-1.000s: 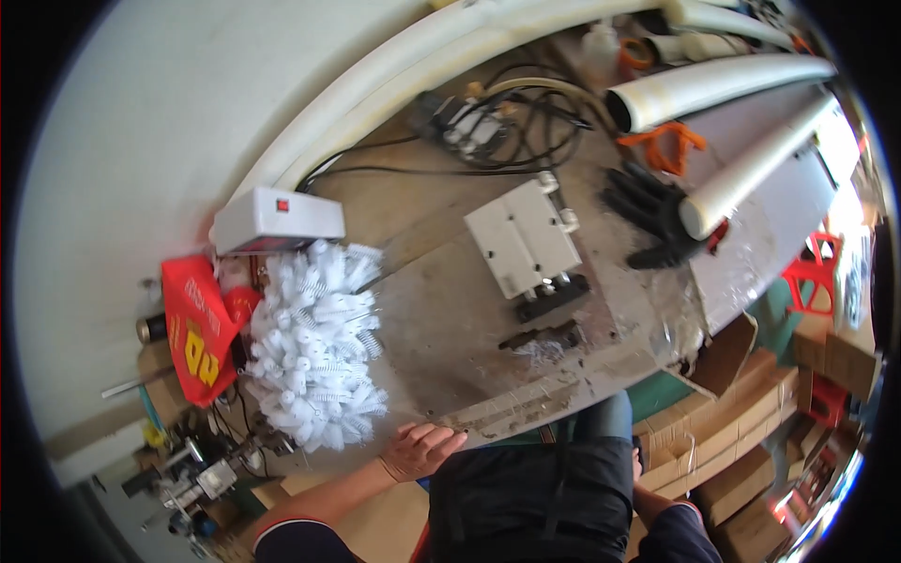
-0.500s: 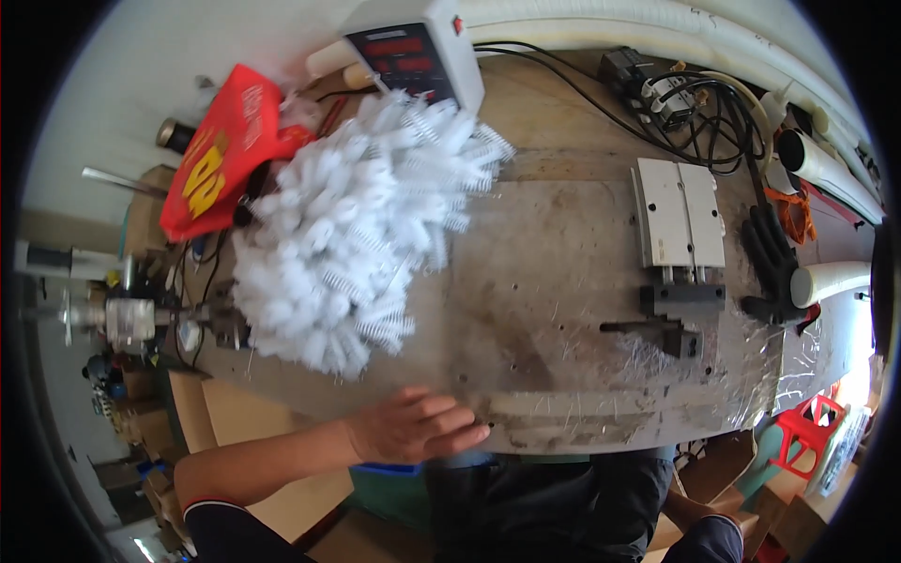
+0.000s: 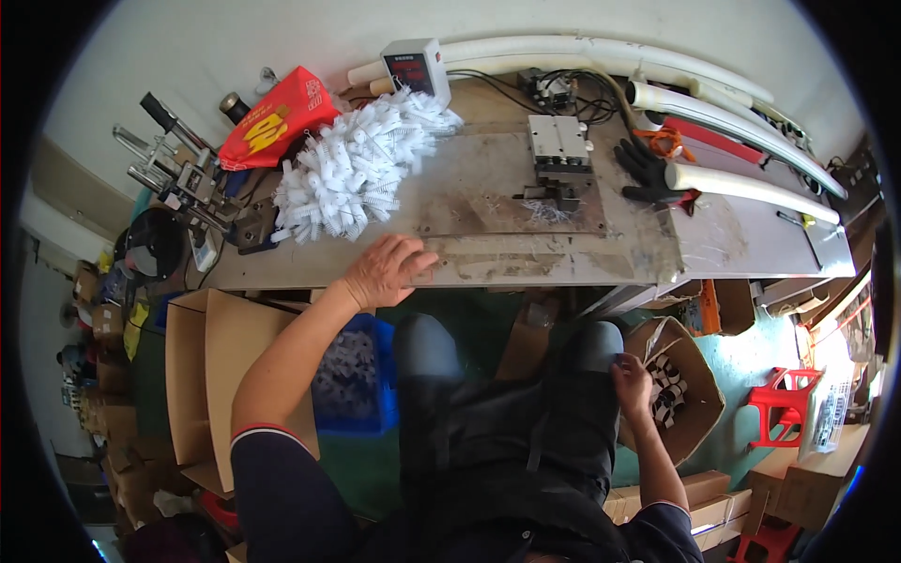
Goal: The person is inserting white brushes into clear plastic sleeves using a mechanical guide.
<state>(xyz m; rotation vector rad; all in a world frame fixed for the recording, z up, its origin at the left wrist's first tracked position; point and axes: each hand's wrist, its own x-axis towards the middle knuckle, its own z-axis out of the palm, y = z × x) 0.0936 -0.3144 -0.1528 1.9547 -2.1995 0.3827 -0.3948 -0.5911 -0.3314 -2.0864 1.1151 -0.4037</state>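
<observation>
My left hand [image 3: 387, 270] hovers at the front edge of the workbench, in front of the pile, fingers loosely bent and apart, with nothing visible in them. A heap of white spiral-bristled brushes [image 3: 347, 174] lies on the bench just beyond it. Down by my right knee, my right hand [image 3: 632, 377] is closed, its fingertips against the dark trouser leg; what it holds, if anything, is too small to make out. Beside that hand stands an open cardboard box [image 3: 699, 418] with black-and-white pieces inside. A metal clamping fixture [image 3: 558, 145] sits on the bench, with clear bristle scraps around its base.
Behind the heap are a red plastic bag [image 3: 282, 117] and a digital display box [image 3: 416, 70]. A black glove [image 3: 643, 169] and white pipes [image 3: 751, 188] lie to the right. Below the bench are a blue crate [image 3: 380, 375] and a large carton [image 3: 202, 375]; a red stool [image 3: 784, 408] stands right.
The view has swung and pulled back, showing more of the floor and my legs. My right hand has come into view beside my knee. My left hand stays near the bench edge.
</observation>
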